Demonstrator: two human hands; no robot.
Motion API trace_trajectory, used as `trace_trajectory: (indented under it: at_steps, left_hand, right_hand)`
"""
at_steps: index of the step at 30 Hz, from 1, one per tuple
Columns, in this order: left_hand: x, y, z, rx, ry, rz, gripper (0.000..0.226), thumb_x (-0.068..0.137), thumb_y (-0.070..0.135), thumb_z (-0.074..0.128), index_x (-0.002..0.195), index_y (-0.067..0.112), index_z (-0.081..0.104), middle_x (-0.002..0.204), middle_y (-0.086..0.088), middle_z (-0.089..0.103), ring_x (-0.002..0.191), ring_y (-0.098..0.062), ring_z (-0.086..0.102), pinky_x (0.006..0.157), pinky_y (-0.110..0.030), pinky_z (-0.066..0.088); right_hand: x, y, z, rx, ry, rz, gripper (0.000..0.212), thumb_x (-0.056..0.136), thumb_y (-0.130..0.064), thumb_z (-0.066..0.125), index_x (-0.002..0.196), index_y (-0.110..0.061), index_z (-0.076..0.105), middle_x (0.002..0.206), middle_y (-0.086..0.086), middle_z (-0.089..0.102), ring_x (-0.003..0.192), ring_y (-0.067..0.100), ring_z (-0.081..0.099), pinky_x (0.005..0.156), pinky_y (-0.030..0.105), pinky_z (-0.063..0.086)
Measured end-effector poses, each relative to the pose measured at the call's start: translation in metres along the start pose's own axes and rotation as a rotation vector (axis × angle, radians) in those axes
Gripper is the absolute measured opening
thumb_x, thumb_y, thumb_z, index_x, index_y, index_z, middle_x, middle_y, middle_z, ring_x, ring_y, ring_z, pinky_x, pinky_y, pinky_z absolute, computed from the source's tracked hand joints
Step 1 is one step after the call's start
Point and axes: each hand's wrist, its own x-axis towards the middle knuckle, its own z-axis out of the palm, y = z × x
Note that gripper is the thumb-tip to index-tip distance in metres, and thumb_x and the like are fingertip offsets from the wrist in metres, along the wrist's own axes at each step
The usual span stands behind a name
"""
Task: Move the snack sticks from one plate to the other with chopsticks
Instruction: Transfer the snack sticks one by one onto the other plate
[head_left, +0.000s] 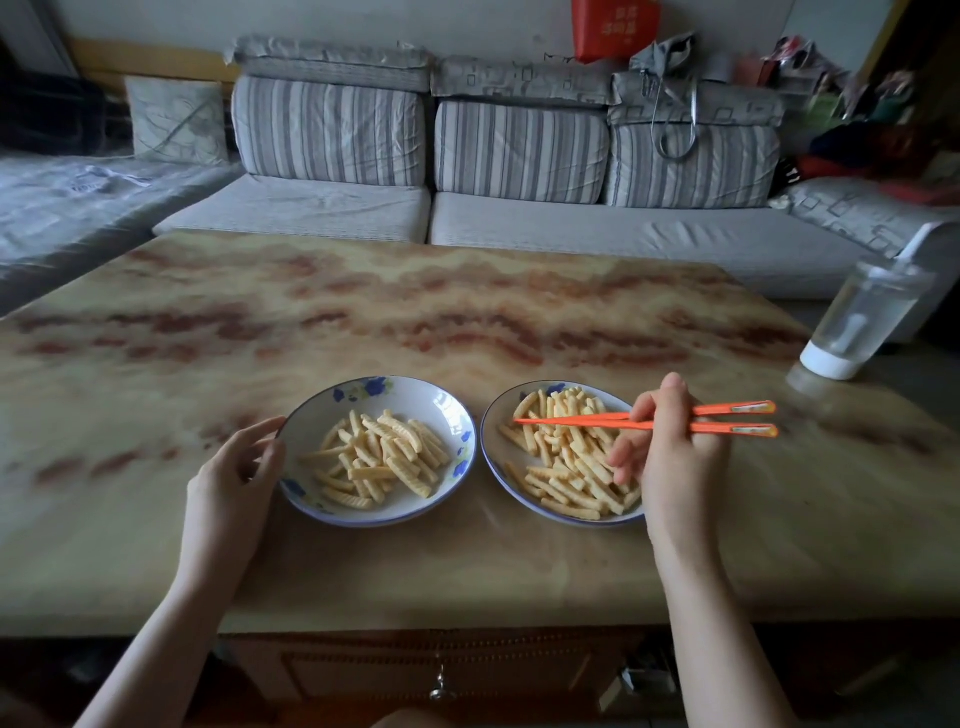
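Two chopsticks (597, 424) pinched in R fingers (670, 397); L fingers (258, 432) slack, prob. on L plate (410, 400) rim.

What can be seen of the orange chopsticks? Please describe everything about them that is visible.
The chopsticks are a bright orange pair, plastic by the look, with thin tips pointing left and thicker ends on the right that bear pale insets. The right hand grips them near the middle. They lie nearly level above the right plate, tips almost together, seemingly holding no snack stick.
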Motion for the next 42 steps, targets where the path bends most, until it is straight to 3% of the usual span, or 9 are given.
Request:
trace_trajectory:
  at_steps: [5, 13, 19, 23, 34, 42]
  left_hand:
    - [0.000, 0.000, 0.000, -0.004, -0.002, -0.006, 0.029, 0.093, 0.018, 0.056, 0.120, 0.023, 0.066, 0.098, -0.006, 0.070, 0.088, -0.016, 0.062, 0.075, -0.031, 0.041]
    - [0.000, -0.001, 0.000, -0.013, -0.001, -0.007, 0.028, 0.094, 0.018, 0.056, 0.119, 0.023, 0.066, 0.099, -0.006, 0.071, 0.088, -0.015, 0.063, 0.075, -0.029, 0.042]
    - [-0.001, 0.001, 0.000, -0.023, 0.001, -0.008, 0.028, 0.093, 0.017, 0.056, 0.119, 0.022, 0.066, 0.099, -0.006, 0.071, 0.088, -0.015, 0.062, 0.076, -0.031, 0.042]
    - [-0.002, 0.002, 0.000, -0.021, -0.002, -0.009, 0.029, 0.094, 0.017, 0.056, 0.120, 0.022, 0.066, 0.099, -0.005, 0.070, 0.088, -0.016, 0.062, 0.076, -0.031, 0.042]
    - [-0.001, 0.002, 0.000, -0.020, 0.003, -0.009, 0.028, 0.094, 0.017, 0.056, 0.120, 0.023, 0.066, 0.096, -0.004, 0.069, 0.086, -0.015, 0.061, 0.074, -0.030, 0.041]
    - [-0.001, 0.002, 0.000, -0.020, 0.006, 0.002, 0.028, 0.094, 0.017, 0.055, 0.119, 0.022, 0.066, 0.094, -0.003, 0.068, 0.083, -0.012, 0.061, 0.069, -0.025, 0.042]
  right_hand:
    - [-0.004, -0.004, -0.001, 0.040, -0.018, -0.021, 0.041, 0.102, -0.027, 0.041, 0.071, 0.000, 0.049, 0.039, 0.012, 0.049, 0.029, 0.018, 0.042, 0.034, 0.014, 0.029]
    - [-0.005, -0.001, 0.004, 0.004, 0.009, -0.116, 0.043, 0.102, -0.026, 0.042, 0.074, 0.005, 0.051, 0.051, 0.029, 0.048, 0.035, 0.026, 0.043, 0.034, 0.018, 0.032]
    - [0.000, 0.009, 0.011, -0.009, -0.003, -0.056, 0.042, 0.101, -0.032, 0.043, 0.066, -0.011, 0.051, 0.043, 0.012, 0.049, 0.033, 0.021, 0.044, 0.038, 0.023, 0.035]
    - [0.000, 0.012, 0.015, -0.030, 0.014, -0.056, 0.042, 0.102, -0.030, 0.040, 0.065, -0.013, 0.050, 0.038, 0.002, 0.048, 0.034, 0.021, 0.045, 0.038, 0.026, 0.035]
    - [-0.001, 0.005, 0.011, 0.056, 0.067, -0.008, 0.043, 0.103, -0.032, 0.037, 0.066, -0.013, 0.048, 0.037, 0.002, 0.048, 0.032, 0.018, 0.044, 0.037, 0.021, 0.033]
    - [-0.030, -0.003, 0.042, 0.211, -0.155, 0.042, 0.043, 0.102, -0.029, 0.035, 0.068, -0.009, 0.050, 0.039, 0.010, 0.049, 0.029, 0.017, 0.042, 0.035, 0.016, 0.029]
